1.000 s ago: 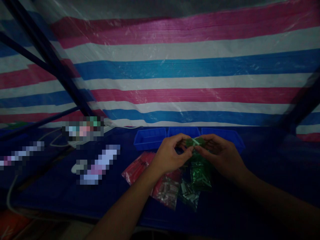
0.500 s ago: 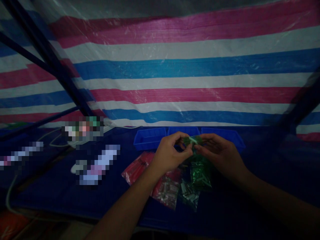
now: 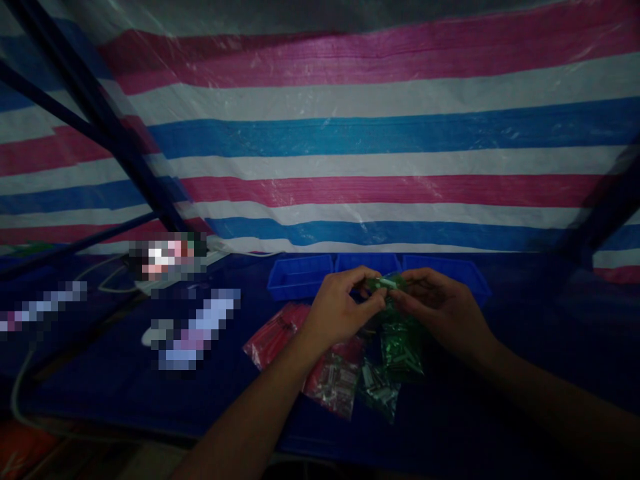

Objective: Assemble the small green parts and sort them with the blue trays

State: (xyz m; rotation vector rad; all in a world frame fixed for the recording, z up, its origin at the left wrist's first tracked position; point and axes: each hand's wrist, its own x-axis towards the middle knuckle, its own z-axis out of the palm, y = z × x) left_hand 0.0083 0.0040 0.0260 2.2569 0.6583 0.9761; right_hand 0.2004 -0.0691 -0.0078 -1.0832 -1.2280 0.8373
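Note:
Between my two hands is a small green plastic bag (image 3: 387, 284) with pale pieces in it. My left hand (image 3: 347, 300) pinches its left side between thumb and fingers. On its right side my right hand (image 3: 440, 303) is closed the same way. Just below lies another green bag (image 3: 403, 353) of small metal-looking pieces. Beside it is a clear bag (image 3: 379, 390) with similar pieces. A red-tinted bag (image 3: 333, 383) of small pieces lies under my left forearm, and a red bag (image 3: 277, 333) is partly hidden behind that arm.
Blue bins stand along the back: a left bin (image 3: 300, 277), a middle bin (image 3: 367, 262) and a right bin (image 3: 450, 277). On the left of the blue table (image 3: 125, 393) are blurred-out items (image 3: 200, 333) and a white cable (image 3: 23, 373). A striped sheet (image 3: 375, 133) hangs behind.
The pale piece in the green bag between my fingers has shifted slightly downward and the bag is crumpled differently. Both hands stay almost in place.

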